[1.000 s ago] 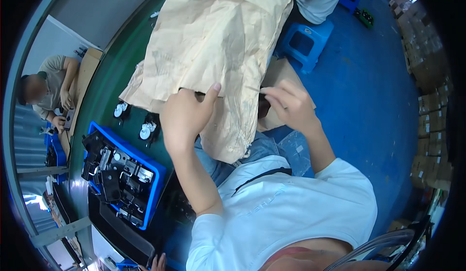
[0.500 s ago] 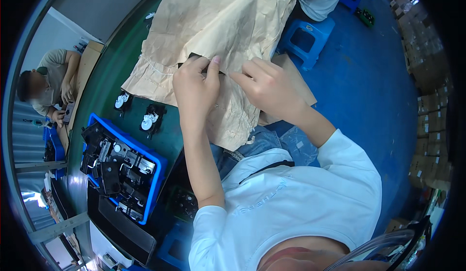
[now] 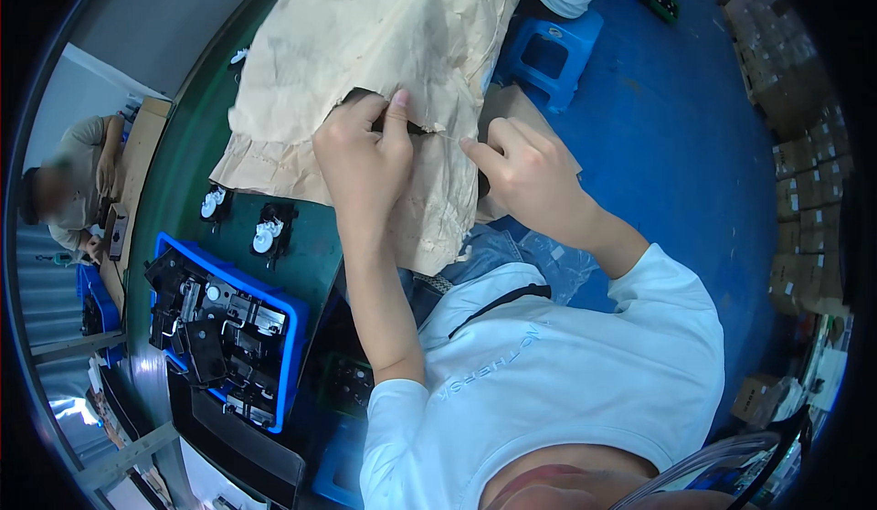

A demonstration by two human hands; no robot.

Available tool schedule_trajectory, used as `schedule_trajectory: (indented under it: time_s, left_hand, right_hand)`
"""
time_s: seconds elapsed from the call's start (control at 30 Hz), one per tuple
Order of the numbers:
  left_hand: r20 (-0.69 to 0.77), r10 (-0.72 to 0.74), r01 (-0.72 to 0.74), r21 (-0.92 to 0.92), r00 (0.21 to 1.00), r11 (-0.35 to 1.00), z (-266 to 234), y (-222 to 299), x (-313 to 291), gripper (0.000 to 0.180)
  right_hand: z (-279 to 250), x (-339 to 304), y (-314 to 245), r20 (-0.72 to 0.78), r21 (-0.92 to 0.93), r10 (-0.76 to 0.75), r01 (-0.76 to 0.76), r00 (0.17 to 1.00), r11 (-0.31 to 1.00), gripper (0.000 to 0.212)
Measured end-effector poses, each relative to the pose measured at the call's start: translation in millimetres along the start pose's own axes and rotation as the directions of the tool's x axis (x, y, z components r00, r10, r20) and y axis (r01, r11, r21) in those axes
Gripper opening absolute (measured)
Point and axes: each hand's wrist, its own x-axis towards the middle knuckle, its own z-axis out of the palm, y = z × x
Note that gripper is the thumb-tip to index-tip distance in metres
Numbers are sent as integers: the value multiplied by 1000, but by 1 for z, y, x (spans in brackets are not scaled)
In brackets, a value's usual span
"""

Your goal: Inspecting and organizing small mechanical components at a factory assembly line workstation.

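On green table (image 3: 183, 181), both hands pinch crumpled brown paper sack (image 3: 384, 44).

one head camera looks steeply down, close over the green table (image 3: 196, 158)

You are sitting in a factory assembly hall or workshop. Your green tabletop (image 3: 196, 158) carries a blue tray (image 3: 274, 304) packed with black mechanical parts (image 3: 206, 323), and two small black-and-white assemblies (image 3: 265, 233) stand just beside it. The floor (image 3: 676, 144) is painted blue, with blue plastic stools (image 3: 548, 53) on it and stacked cardboard boxes (image 3: 804, 163) along the far edge. Another worker (image 3: 78, 185) sits at a bench to your left.
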Motion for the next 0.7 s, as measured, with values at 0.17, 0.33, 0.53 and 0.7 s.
schedule_trajectory:
  time_s: [0.17,0.33,0.53,0.7]
  left_hand:
    - [46,59,-58,-8,997,998,-5,6,7,17]
    - [14,104,-104,35,995,994,1,-1,7,17]
    - [-155,26,-21,35,987,999,-4,-4,10,16]
    - [41,122,-121,-27,992,992,-15,6,24,14]
  right_hand:
    - [8,16,-7,-145,-18,-30,28,989,999,12]
    - [24,24,3,-166,-28,-40,36,985,999,10]
    - [13,-23,12,-28,56,92,-90,995,994,13]
    - [7,-33,11,-143,255,178,-137,974,957,13]
